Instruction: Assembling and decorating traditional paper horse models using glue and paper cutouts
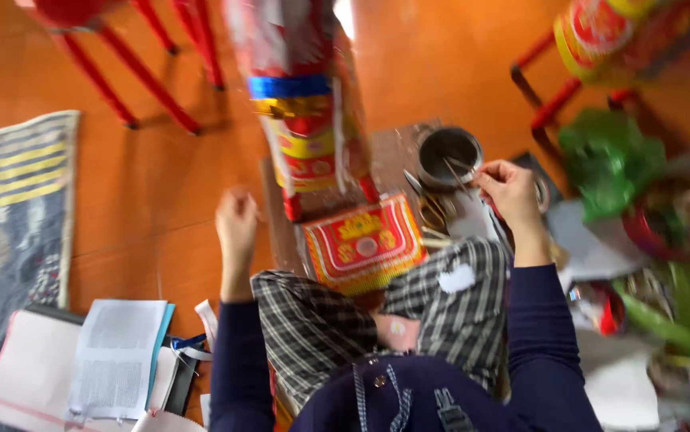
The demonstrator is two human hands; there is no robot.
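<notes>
The person sits on an orange floor [161,184] with knees in checked trousers. The right hand [509,192] pinches a thin stick [458,174] at the rim of one round metal bowl [449,156], fingers closed on it. The left hand [236,220] is up over bare floor, loosely curled, holding nothing I can see. The two hands are well apart. Between them stands one tall red and yellow paper piece [305,104], with one flat red and gold paper piece [365,244] near the knees. Left of the hand the floor is open up to the striped rug [17,200]. One open book [81,368] lies at the lower left. The right side is crowded with green bags [609,160].
</notes>
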